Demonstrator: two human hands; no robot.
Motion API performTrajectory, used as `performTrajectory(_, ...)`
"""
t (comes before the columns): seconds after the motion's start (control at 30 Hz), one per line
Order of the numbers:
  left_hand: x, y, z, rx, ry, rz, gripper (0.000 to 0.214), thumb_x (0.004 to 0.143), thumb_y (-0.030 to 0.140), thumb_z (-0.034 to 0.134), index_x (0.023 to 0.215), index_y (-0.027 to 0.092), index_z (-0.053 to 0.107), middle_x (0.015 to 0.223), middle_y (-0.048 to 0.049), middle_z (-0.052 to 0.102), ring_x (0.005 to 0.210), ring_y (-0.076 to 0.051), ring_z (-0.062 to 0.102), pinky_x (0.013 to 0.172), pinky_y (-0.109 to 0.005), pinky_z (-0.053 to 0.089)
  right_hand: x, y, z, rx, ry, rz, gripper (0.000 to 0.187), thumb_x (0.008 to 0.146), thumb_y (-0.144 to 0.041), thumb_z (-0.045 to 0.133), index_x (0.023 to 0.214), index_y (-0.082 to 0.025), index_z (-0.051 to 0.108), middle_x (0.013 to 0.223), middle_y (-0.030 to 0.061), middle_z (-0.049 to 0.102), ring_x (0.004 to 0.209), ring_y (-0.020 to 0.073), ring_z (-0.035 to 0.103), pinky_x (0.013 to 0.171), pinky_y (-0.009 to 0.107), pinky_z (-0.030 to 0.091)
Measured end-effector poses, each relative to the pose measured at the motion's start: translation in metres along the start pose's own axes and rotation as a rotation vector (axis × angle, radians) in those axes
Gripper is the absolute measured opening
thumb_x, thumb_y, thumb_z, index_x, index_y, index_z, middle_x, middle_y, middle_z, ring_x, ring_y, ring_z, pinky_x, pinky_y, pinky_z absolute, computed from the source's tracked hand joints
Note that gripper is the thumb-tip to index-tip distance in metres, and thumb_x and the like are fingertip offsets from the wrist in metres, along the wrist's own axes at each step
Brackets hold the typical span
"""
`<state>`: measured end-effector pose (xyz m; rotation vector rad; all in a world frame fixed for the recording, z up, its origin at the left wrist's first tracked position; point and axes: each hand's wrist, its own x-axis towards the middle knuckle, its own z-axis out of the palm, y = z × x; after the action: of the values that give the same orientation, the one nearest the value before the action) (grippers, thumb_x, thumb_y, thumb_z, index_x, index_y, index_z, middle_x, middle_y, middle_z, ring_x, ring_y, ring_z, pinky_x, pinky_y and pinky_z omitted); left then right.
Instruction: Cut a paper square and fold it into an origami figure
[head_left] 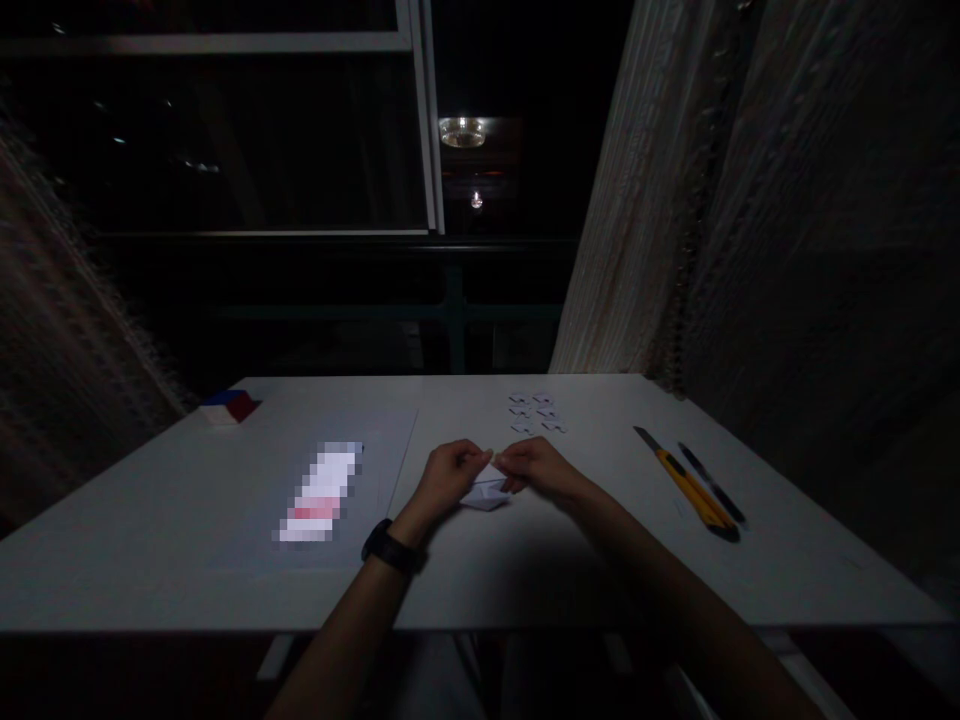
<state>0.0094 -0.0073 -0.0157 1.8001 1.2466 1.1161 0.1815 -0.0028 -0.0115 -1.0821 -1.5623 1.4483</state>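
A small folded piece of white paper (487,490) rests on the white table (525,570) in the middle. My left hand (448,472) pinches its upper left part with closed fingers. My right hand (538,466) pinches its upper right part, fingertips almost meeting those of the left. A dark watch (388,547) is on my left wrist. Several small folded paper pieces (536,412) lie in rows just beyond my hands.
A yellow utility knife (686,483) and a dark pen (712,483) lie at the right. A pixelated sheet (321,492) lies on a mat at the left. A red, white and blue block (227,405) sits at the far left corner. Curtains hang on both sides of a dark window.
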Motion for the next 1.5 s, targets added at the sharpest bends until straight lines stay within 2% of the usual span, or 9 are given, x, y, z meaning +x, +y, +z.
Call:
performTrajectory(0.1, 0.001, 0.000, -0.001, -0.008, 0.050, 0.030, 0.035, 0.070, 0.045, 0.056, 0.072, 0.012, 0.065, 0.055, -0.0012, 0.056, 0.050, -0.011, 0.044, 0.045, -0.020, 0.030, -0.003, -0.005, -0.001, -0.052, 0.033, -0.091, 0.036, 0.058, -0.043, 0.069, 0.075, -0.013, 0.058, 0.053, 0.0010, 0.061, 0.050, 0.0126, 0.057, 0.051, 0.024, 0.043)
performTrajectory(0.2, 0.000, 0.002, -0.001, -0.002, 0.055, 0.056, 0.035, 0.070, 0.045, 0.055, 0.073, 0.012, 0.067, 0.057, -0.0022, 0.057, 0.052, -0.012, 0.046, 0.047, -0.021, 0.032, -0.005, -0.005, 0.000, -0.191, 0.060, -0.148, 0.028, 0.056, -0.037, 0.071, 0.068, -0.014, 0.059, 0.059, 0.0017, 0.062, 0.055, 0.0123, 0.056, 0.052, 0.023, 0.041)
performTrajectory(0.3, -0.001, 0.003, -0.001, 0.015, 0.058, 0.062, 0.035, 0.070, 0.045, 0.055, 0.073, 0.013, 0.067, 0.056, -0.0019, 0.058, 0.051, -0.011, 0.046, 0.047, -0.021, 0.032, -0.004, -0.001, 0.001, -0.265, 0.057, -0.135, 0.024, 0.056, -0.035, 0.070, 0.060, -0.014, 0.060, 0.057, 0.0012, 0.061, 0.055, 0.0125, 0.055, 0.052, 0.023, 0.040)
performTrajectory(0.43, -0.003, 0.003, 0.000, 0.051, -0.011, 0.059, 0.035, 0.069, 0.045, 0.056, 0.076, 0.014, 0.068, 0.053, -0.0004, 0.055, 0.048, -0.010, 0.042, 0.045, -0.021, 0.029, 0.000, 0.002, -0.001, -0.179, 0.048, -0.123, 0.020, 0.056, -0.032, 0.068, 0.057, -0.014, 0.059, 0.053, -0.0003, 0.059, 0.053, 0.0122, 0.053, 0.052, 0.024, 0.039)
performTrajectory(0.6, -0.002, 0.002, 0.000, 0.051, -0.053, 0.064, 0.033, 0.070, 0.043, 0.056, 0.078, 0.014, 0.069, 0.059, -0.0029, 0.060, 0.053, -0.012, 0.047, 0.048, -0.021, 0.031, 0.001, 0.001, -0.001, -0.084, 0.074, -0.096, 0.016, 0.056, -0.027, 0.066, 0.059, -0.014, 0.058, 0.051, -0.0013, 0.058, 0.051, 0.0119, 0.053, 0.051, 0.023, 0.038)
performTrajectory(0.87, -0.004, 0.004, -0.002, 0.081, -0.093, 0.092, 0.031, 0.073, 0.040, 0.054, 0.075, 0.013, 0.068, 0.056, -0.0018, 0.058, 0.052, -0.011, 0.046, 0.048, -0.021, 0.031, -0.003, 0.000, 0.000, -0.157, 0.051, -0.058, 0.013, 0.060, -0.025, 0.062, 0.059, -0.015, 0.055, 0.045, -0.0036, 0.053, 0.044, 0.0101, 0.049, 0.045, 0.021, 0.034)
performTrajectory(1.1, -0.001, 0.000, 0.000, 0.143, -0.091, 0.100, 0.030, 0.074, 0.038, 0.053, 0.075, 0.012, 0.067, 0.056, -0.0007, 0.056, 0.052, -0.010, 0.044, 0.048, -0.021, 0.030, 0.000, 0.002, 0.002, -0.196, 0.078, -0.107, 0.009, 0.062, -0.023, 0.059, 0.062, -0.016, 0.053, 0.051, -0.0029, 0.056, 0.050, 0.0111, 0.053, 0.048, 0.021, 0.038)
performTrajectory(1.4, -0.001, 0.004, -0.003, 0.140, -0.151, 0.127, 0.026, 0.075, 0.032, 0.051, 0.080, 0.012, 0.067, 0.065, -0.0028, 0.062, 0.058, -0.012, 0.050, 0.053, -0.021, 0.034, 0.003, 0.008, -0.002, -0.169, 0.062, -0.091, 0.017, 0.061, -0.028, 0.064, 0.062, -0.015, 0.053, 0.048, -0.0022, 0.055, 0.045, 0.0112, 0.053, 0.046, 0.022, 0.039)
performTrajectory(1.5, -0.002, 0.006, -0.004, 0.178, -0.140, 0.124, 0.023, 0.074, 0.029, 0.052, 0.078, 0.012, 0.067, 0.062, -0.0022, 0.060, 0.057, -0.012, 0.049, 0.053, -0.021, 0.033, 0.002, 0.006, -0.002, -0.091, 0.037, -0.100, 0.023, 0.059, -0.031, 0.066, 0.069, -0.015, 0.053, 0.048, -0.0031, 0.056, 0.044, 0.0114, 0.054, 0.047, 0.023, 0.041)
